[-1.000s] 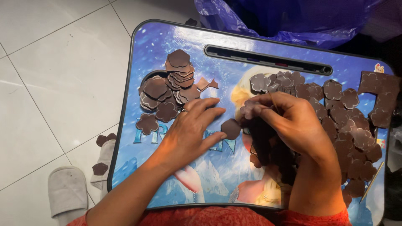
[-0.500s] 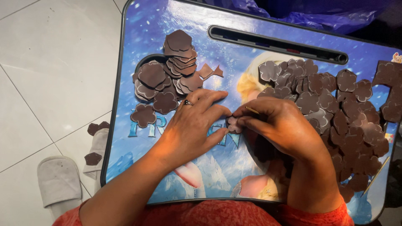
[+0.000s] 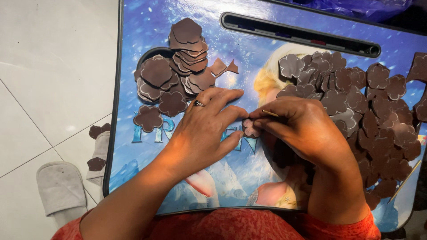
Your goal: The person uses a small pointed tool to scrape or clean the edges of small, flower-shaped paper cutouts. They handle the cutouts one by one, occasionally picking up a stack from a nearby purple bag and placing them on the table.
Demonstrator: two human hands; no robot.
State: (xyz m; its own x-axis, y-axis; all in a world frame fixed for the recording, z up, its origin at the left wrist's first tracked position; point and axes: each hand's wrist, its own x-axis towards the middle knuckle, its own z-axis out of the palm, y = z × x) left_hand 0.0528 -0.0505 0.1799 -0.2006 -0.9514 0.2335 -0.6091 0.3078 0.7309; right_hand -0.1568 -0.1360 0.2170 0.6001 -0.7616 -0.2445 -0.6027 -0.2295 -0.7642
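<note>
Two hands meet at the middle of a blue picture-printed lap tray [image 3: 133,89] serving as the bench; to the right lies a wide heap of brown flower cut-outs [image 3: 373,111], to the upper left a smaller stack of brown cut-outs [image 3: 178,66]; on the tiled floor [image 3: 44,66] beside the tray sit grey slippers [image 3: 60,189] with a few stray pieces. The left hand [image 3: 204,129] lies flat, fingers spread and apart, its fingertips pressing one small flower cut-out [image 3: 250,129] to the bench; that piece sits just right of the left grip and directly under the right hand [image 3: 302,129], which is nearer; the right grip is pinched together on a thin wooden stick [image 3: 270,114], slanting up-left to down-right, its lower end hidden at the flower.
</note>
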